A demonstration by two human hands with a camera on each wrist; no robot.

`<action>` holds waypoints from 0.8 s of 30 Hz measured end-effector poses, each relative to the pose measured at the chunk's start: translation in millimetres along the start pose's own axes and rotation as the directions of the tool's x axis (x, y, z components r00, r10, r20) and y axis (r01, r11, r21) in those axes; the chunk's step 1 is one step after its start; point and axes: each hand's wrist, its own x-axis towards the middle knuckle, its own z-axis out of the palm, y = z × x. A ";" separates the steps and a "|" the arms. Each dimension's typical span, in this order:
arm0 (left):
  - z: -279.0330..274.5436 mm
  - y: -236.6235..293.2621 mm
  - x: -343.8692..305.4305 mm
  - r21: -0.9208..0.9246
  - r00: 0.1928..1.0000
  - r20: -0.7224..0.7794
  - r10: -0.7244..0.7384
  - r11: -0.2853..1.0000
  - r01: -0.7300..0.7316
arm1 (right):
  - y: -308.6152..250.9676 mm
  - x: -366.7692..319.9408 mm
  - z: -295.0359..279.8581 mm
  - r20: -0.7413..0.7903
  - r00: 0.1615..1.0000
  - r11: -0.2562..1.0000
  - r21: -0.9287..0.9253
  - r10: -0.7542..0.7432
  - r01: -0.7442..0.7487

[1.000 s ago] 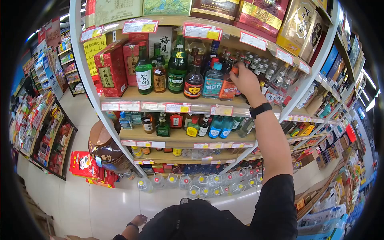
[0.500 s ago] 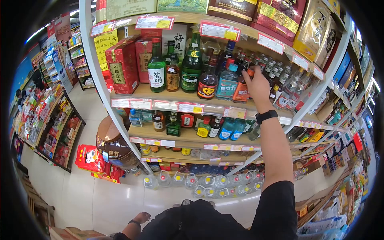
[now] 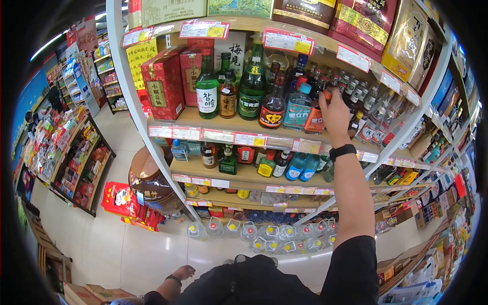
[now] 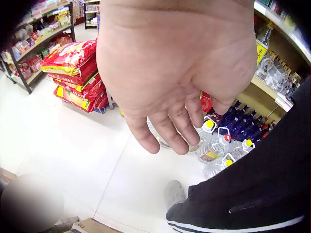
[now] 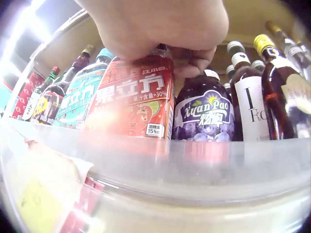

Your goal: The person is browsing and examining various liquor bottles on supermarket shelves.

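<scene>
My right hand (image 3: 336, 118) reaches onto the upper bottle shelf, its fingers round the capped top of a red-orange bottle (image 3: 314, 121). In the right wrist view, the hand (image 5: 163, 24) covers that bottle's neck; the red bottle (image 5: 129, 104) stands upright behind the clear shelf lip. A light-blue bottle (image 5: 80, 97) is on its left and a dark bottle with a purple label (image 5: 206, 114) on its right, close to the curled fingertips. My left hand (image 3: 184, 272) hangs low at my side; in the left wrist view the hand (image 4: 175, 58) holds nothing, fingers loosely bent.
Green and brown bottles and a red box (image 3: 158, 86) share the shelf, small bottles to the right. A price-tag strip (image 3: 234, 137) edges it. Below are lower shelves and large clear jugs (image 4: 214, 145) on the floor. Red bags (image 4: 77, 73) are stacked beside a brown jar (image 3: 152, 178).
The shelf has shifted right in the head view. My right hand stays at the top of the red-orange bottle, while my left hand still hangs low, slightly farther right in the picture.
</scene>
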 end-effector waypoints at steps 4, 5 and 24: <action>-0.2 3.4 4.9 0.050 1.000 -0.010 0.008 0.999 -0.007 | 1.6 -1.1 2.7 -0.011 1.000 1.000 -0.018 -0.007 0.007; 0.4 1.9 6.8 0.047 1.000 -0.004 0.014 0.999 -0.013 | 1.9 -1.3 3.1 -0.018 1.000 1.000 -0.021 -0.015 0.014; 18.0 -30.4 1.2 0.060 0.993 0.071 -0.093 0.994 0.089 | -4.4 -9.2 12.8 -0.028 0.998 0.998 0.022 0.056 -0.055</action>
